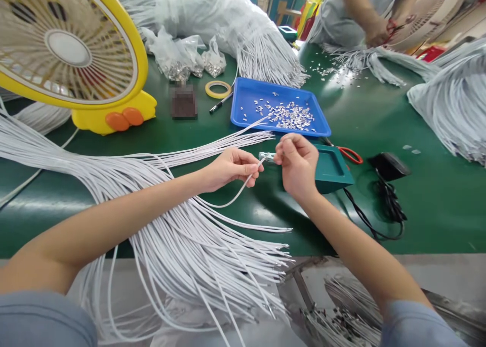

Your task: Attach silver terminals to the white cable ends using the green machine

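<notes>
My left hand (240, 169) pinches a white cable (236, 195) close to its end, in front of a small device with a green housing (334, 167). The cable's tip points at the device's clear front part (268, 157). Just right of that tip is my right hand (296, 160), its thumb and forefinger pressed together; what lies between them is too small to make out. A large bundle of white cables (182, 225) spreads under my left forearm. Behind my hands, a blue tray (243, 96) holds many small metal pieces (292, 115).
A yellow fan (114, 115) stands at the left. Tape (218, 89), a pen (220, 103), bagged parts (214, 59) and a wrapped cable bundle (212, 18) lie behind. Red-handled scissors (351, 155) and a black adapter (389, 166) sit right. A co-worker's hand (376, 31) works across the table.
</notes>
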The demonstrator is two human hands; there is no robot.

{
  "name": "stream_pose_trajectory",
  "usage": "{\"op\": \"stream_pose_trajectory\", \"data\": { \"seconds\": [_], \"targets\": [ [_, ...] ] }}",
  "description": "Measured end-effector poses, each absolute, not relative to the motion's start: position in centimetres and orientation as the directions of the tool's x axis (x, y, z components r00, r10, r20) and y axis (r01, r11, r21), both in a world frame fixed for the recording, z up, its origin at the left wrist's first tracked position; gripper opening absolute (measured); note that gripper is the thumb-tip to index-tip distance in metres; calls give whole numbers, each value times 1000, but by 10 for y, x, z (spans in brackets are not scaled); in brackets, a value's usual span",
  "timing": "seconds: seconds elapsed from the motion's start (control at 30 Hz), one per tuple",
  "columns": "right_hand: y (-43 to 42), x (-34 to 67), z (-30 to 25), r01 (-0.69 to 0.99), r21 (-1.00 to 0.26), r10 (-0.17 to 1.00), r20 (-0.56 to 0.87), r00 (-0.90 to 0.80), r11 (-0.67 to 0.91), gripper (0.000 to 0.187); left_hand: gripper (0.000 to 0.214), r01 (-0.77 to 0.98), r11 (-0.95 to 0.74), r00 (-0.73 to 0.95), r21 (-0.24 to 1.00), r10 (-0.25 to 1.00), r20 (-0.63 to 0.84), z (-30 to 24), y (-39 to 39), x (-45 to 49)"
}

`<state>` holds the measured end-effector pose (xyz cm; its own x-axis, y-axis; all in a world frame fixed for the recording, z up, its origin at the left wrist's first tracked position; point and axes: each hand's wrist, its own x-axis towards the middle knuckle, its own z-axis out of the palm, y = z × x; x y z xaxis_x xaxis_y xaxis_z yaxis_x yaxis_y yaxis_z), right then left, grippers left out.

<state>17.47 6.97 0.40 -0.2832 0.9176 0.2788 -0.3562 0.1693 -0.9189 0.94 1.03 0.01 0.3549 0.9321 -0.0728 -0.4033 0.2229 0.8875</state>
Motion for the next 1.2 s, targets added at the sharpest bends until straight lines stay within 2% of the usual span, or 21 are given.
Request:
{"op": "stream_pose_trajectory", "data": {
  "seconds": [0.17, 0.37, 0.53, 0.67, 0.9, 1.2],
  "targets": [
    [59, 168, -7, -303, -951, 858, 201, -473, 56, 16, 26, -427, 150, 274, 892, 961, -31, 0, 11, 8],
    [57, 169, -6, -252, -951, 802, 290, -522, 180, 14, 30, -346, 107, 256, 932, 966, -16, -1, 10, 10],
    [59, 170, -6, -149, -932, 819, 362, -446, 330, 10, 38, -291, 74, 160, 954, 987, -28, 1, 12, 14],
    [59, 171, -6, -94, -902, 828, 424, -368, 421, 33, 38, -256, 61, 118, 965, 993, -31, 1, 12, 14],
    [60, 172, -7, -109, -880, 801, 467, -374, 462, 30, 35, -170, 42, 106, 985, 994, -24, 0, 12, 14],
    [64, 173, 1, -110, -917, 832, 394, -391, 382, 30, 27, -68, -17, -5, 998, 1000, 17, -3, 15, 13]
  ]
}}
